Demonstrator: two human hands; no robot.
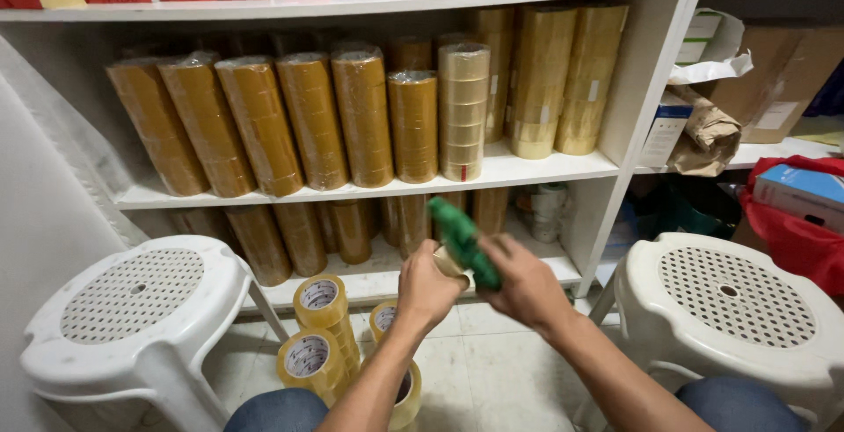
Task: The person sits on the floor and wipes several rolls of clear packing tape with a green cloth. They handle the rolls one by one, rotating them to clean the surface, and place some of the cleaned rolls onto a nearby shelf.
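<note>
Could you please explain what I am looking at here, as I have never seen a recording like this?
There is no machine: a person wears a camera on the head, so the single picture looks down at their own two bare hands. The left hand grips a roll of tape, mostly hidden. The right hand holds a green tool, blurred, against it. Ahead stands a white shelf packed with wrapped stacks of brownish tape. More tape rolls are piled on the tiled floor, and a white plastic stool stands on each side.

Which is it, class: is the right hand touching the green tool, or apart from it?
Touching. The head view shows the right hand wrapped around the green tool, fingers closed over its lower end.
</note>
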